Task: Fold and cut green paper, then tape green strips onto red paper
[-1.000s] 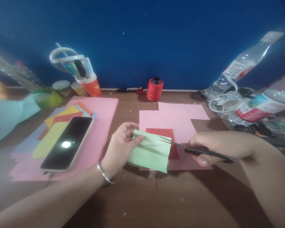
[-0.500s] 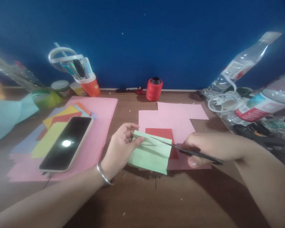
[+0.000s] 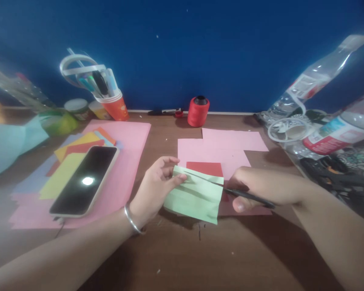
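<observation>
My left hand (image 3: pixel 160 182) pinches the left edge of a light green sheet of paper (image 3: pixel 197 200), thumb on top. Creases run across the sheet, and a cut runs along it near its far edge, setting off a narrow strip. My right hand (image 3: pixel 245 190) is closed round the black handles of a pair of scissors (image 3: pixel 251 197). The blades lie in the cut and point left, toward my left thumb. Beneath the green sheet, a red paper (image 3: pixel 204 167) lies on pink paper (image 3: pixel 214 144).
A phone (image 3: pixel 85 182) rests on coloured papers at the left. Behind stand a paper cup of pens (image 3: pixel 113 107) and a red thread spool (image 3: pixel 198 112). Plastic bottles (image 3: pixel 339 133) and a coiled white cable (image 3: pixel 289 130) crowd the right side of the table (image 3: pixel 182 258).
The scissors have moved left and deeper into the green paper, lengthening the cut along its far edge. My left hand keeps its hold on the sheet.
</observation>
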The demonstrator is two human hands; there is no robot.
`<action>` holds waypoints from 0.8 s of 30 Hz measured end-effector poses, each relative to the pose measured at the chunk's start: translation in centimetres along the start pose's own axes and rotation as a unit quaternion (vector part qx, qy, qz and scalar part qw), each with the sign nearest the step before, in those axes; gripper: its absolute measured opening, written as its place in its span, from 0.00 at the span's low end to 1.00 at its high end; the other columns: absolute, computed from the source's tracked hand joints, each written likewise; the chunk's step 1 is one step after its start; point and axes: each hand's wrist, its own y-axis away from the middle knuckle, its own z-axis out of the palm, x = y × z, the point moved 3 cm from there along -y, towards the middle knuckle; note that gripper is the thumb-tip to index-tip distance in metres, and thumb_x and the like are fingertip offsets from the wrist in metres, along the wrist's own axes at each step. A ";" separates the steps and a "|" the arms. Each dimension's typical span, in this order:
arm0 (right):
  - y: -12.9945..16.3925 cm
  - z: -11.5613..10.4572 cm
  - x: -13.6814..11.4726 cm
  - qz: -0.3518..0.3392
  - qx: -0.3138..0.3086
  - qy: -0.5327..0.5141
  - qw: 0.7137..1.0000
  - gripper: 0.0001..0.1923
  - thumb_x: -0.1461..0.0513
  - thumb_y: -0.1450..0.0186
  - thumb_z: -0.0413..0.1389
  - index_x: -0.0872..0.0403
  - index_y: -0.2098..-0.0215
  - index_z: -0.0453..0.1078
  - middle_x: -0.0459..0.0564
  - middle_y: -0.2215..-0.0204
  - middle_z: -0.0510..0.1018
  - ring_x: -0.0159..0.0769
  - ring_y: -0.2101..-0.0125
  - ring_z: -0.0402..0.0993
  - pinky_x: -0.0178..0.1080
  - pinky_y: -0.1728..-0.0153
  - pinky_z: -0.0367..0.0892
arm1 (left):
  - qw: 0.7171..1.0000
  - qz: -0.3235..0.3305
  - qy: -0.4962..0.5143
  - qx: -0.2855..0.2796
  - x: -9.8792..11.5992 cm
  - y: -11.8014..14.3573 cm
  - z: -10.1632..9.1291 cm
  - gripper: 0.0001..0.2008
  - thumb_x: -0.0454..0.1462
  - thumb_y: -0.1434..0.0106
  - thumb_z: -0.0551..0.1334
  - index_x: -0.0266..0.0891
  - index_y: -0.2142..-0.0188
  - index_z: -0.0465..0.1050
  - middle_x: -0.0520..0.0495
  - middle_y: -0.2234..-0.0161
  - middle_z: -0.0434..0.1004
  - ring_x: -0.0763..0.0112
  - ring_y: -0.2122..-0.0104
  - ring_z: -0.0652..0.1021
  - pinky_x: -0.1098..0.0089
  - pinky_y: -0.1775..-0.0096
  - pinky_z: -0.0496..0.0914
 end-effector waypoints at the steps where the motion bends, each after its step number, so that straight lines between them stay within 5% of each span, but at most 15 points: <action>1: 0.0 0.0 0.1 0.007 0.006 -0.003 1.000 0.21 0.47 0.47 0.55 0.56 0.79 0.62 0.42 0.85 0.65 0.28 0.83 0.58 0.31 0.82 0.50 | 1.000 -0.002 0.005 0.001 0.0 0.0 0.0 0.17 0.39 0.46 0.63 0.41 0.58 0.61 0.52 0.72 0.73 0.74 0.75 0.74 0.73 0.73 0.68; 9: 0.0 0.1 -0.1 0.018 -0.024 -0.044 0.999 0.21 0.49 0.47 0.56 0.56 0.84 0.59 0.41 0.88 0.63 0.27 0.85 0.57 0.31 0.83 0.49 | 1.000 -0.015 0.020 0.000 0.2 0.0 0.1 0.17 0.37 0.48 0.64 0.41 0.59 0.62 0.53 0.73 0.74 0.75 0.76 0.74 0.74 0.75 0.68; 24: 0.2 0.0 -0.7 -0.064 -0.019 -0.043 0.997 0.22 0.46 0.46 0.54 0.55 0.81 0.58 0.41 0.87 0.63 0.26 0.85 0.56 0.30 0.85 0.48 | 1.000 -0.012 0.011 0.000 0.4 0.0 0.2 0.17 0.36 0.49 0.65 0.41 0.60 0.62 0.53 0.74 0.73 0.75 0.76 0.74 0.74 0.75 0.68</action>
